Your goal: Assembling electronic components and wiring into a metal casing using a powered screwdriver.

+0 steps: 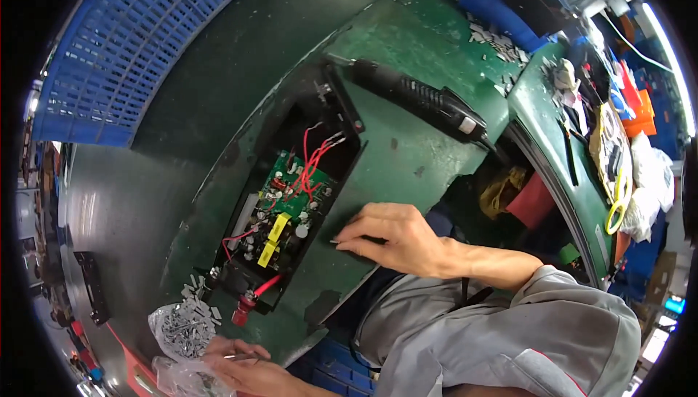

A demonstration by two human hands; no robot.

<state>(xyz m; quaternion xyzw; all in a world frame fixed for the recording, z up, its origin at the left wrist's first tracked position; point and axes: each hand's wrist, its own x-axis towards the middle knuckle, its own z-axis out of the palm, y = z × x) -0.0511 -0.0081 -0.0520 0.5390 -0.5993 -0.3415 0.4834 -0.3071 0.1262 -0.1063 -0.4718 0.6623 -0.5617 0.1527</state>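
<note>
My right hand (396, 239) is beside an open black case (347, 171), its thumb and fingers closed in a pinch. A tiny pale thing shows at the fingertips, too small to name. The case holds a green circuit board (299, 179) with red wires, yellow-wrapped parts (273, 240) and capacitors. A thick red lead (247, 304) comes out at its near end. At the bottom left my left hand (243, 368) is closed beside a clear plastic bag (163, 324) of small metal parts (187, 330). Something thin and silvery lies at its fingers; what it is stays unclear.
A black electric screwdriver (414, 95) lies across the green mat beyond the case. Small grey pieces (498, 41) are scattered at the far edge. A blue plastic basket (138, 48) stands at the upper left, and a black bracket (91, 288) rests on the left.
</note>
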